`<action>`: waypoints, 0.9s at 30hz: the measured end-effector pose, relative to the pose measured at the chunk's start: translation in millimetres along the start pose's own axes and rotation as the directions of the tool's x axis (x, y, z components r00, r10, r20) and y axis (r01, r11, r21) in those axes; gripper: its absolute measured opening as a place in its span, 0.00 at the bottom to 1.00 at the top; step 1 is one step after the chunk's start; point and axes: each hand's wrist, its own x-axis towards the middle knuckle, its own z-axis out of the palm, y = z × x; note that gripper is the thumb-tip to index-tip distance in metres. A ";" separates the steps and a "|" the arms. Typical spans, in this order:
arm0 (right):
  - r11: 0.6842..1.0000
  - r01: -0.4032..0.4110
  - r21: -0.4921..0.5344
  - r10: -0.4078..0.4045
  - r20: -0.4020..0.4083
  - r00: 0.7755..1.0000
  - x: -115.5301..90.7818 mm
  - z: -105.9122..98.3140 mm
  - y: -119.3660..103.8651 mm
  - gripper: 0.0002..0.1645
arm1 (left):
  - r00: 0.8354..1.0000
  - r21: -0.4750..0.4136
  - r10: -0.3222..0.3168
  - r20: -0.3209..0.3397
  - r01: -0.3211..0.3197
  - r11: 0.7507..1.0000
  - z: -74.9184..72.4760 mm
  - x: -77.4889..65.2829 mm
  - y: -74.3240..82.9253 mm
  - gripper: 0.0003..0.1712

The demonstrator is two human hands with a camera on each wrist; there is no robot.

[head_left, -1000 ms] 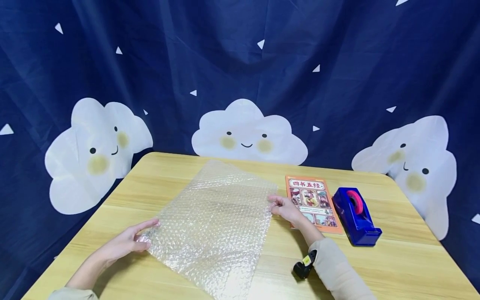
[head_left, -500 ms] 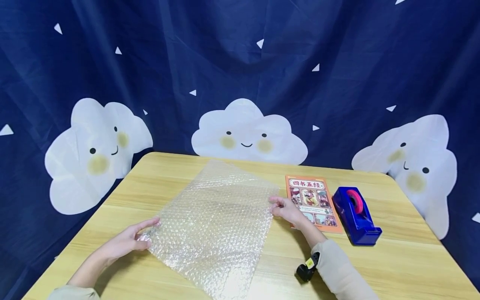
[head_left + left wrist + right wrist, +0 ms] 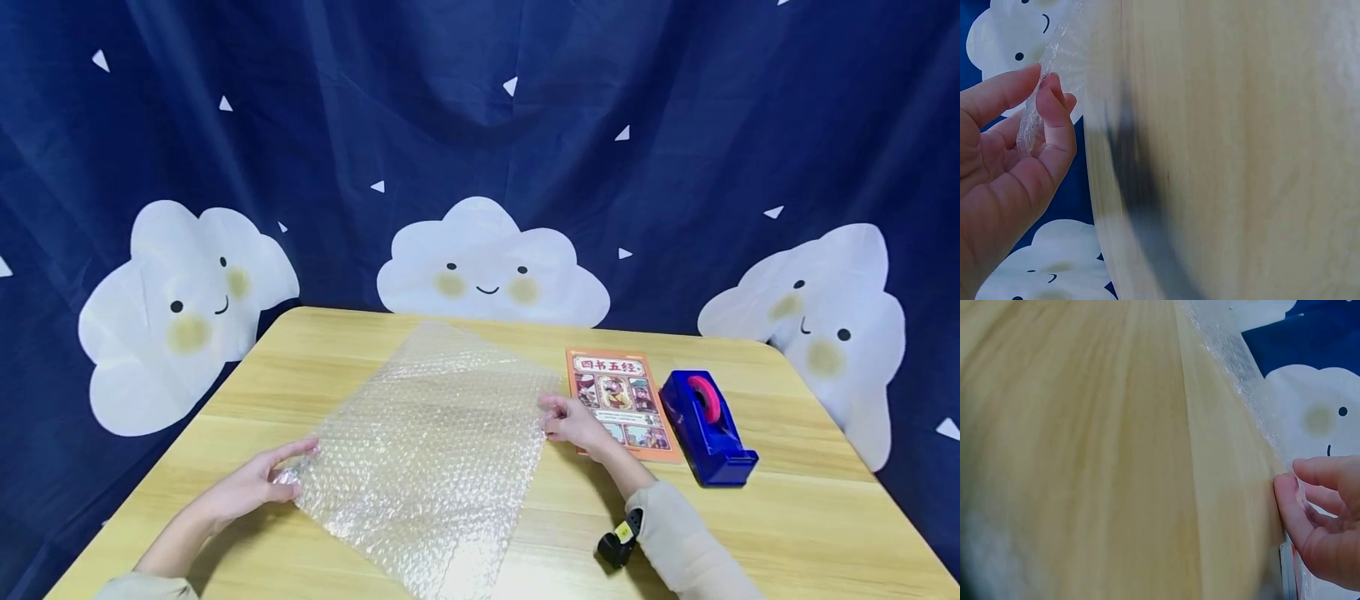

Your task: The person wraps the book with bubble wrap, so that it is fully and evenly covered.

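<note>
A clear sheet of bubble wrap (image 3: 427,442) lies slantwise over the middle of the wooden table. At its left corner my left hand (image 3: 247,485) pinches the edge between thumb and fingers; the left wrist view shows the bubble wrap (image 3: 1030,128) caught between them. My right hand (image 3: 579,425) pinches the sheet's right edge, and in the right wrist view the thumb and index finger of that hand (image 3: 1329,512) meet at the film's rim. Just beyond the right hand lies an orange-covered book (image 3: 618,400), partly hidden by that hand and forearm.
Right of the book stands a blue tape dispenser (image 3: 708,429) with a pink roll of tape (image 3: 707,398). A black wrist camera (image 3: 618,546) hangs at the right sleeve. Behind the table (image 3: 810,467) is a dark blue curtain (image 3: 450,108) with cloud faces.
Both hands keep their pinch on the bubble wrap and barely move. The head view has shifted slightly, so the curtain, book and dispenser appear a little further left.
</note>
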 end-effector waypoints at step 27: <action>0.938 0.072 -0.340 -0.098 -0.060 0.993 -7.4 -2.4 -2.3 0.27 | 0.998 0.213 -0.040 -0.046 0.049 0.976 1.1 3.9 -8.7 0.31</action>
